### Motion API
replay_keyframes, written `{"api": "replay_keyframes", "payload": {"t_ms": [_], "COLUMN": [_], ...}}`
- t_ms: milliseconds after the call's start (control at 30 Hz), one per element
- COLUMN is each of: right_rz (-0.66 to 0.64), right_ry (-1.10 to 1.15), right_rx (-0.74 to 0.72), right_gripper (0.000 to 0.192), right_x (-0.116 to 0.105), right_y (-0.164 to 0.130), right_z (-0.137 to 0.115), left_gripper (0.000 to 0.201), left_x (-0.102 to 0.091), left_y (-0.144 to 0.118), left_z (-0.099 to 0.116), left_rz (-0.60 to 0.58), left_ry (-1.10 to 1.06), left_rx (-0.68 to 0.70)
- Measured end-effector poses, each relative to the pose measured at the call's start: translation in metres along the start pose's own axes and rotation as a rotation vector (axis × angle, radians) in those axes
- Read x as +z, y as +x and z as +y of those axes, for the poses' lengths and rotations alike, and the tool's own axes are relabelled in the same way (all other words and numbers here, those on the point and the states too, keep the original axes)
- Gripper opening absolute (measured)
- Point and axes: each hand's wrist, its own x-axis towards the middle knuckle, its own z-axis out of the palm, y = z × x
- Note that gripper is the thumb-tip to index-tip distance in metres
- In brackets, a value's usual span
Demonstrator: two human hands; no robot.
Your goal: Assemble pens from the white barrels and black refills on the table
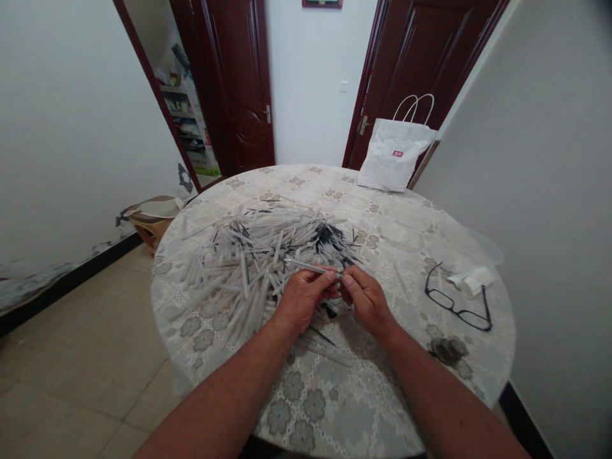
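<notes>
My left hand is closed, thumb and fingers pinching a slim pen-like tube. The tube is greyish and translucent, and its narrow tip points left over the pile. At its other end, my right hand is closed too, its thumb and forefinger gripping the tube. The hands almost meet, and the fingers hide that end. Beneath and behind them spreads a loose pile of whitish translucent tubes. A cluster of thin black sticks lies on the pile beyond my hands, with more scattered among the tubes.
The round table has a flowered cloth. On its right are black-framed glasses, crumpled white paper and a small dark grey object. A white paper bag stands at the far edge. Left of the table is a stool.
</notes>
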Motion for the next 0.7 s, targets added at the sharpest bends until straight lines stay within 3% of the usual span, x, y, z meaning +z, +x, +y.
{"api": "replay_keyframes", "payload": {"t_ms": [100, 267, 367, 600, 700], "right_rz": [-0.010, 0.016, -0.001, -0.042, -0.011], "right_ry": [0.062, -0.067, -0.145, -0.099, -0.081], "right_rx": [0.023, -0.055, -0.110, -0.107, -0.093], "right_gripper": [0.039, 0.020, 0.025, 0.037, 0.025], "right_x": [-0.0006, -0.0043, -0.0066, -0.0087, -0.0077], "right_y": [0.0009, 0.0026, 0.0032, 0.0039, 0.0050], "right_z": [0.0022, -0.0008, -0.0045, -0.0042, -0.0037], "left_gripper": [0.035, 0.035, 0.034, 0.033, 0.032], "left_x": [-0.0009, -0.0020, -0.0008, 0.0013, 0.0035], "left_y": [0.0015, 0.0040, 0.0040, 0.0049, 0.0045], "left_z": [-0.0008, -0.0003, 0.0018, 0.0013, 0.0042], "left_rz": [0.000, 0.011, -0.007, 0.010, -0.011], "left_ry": [0.018, 0.105, 0.133, 0.193, 0.283], "left_rx": [0.007, 0.079, 0.110, 0.114, 0.143]}}
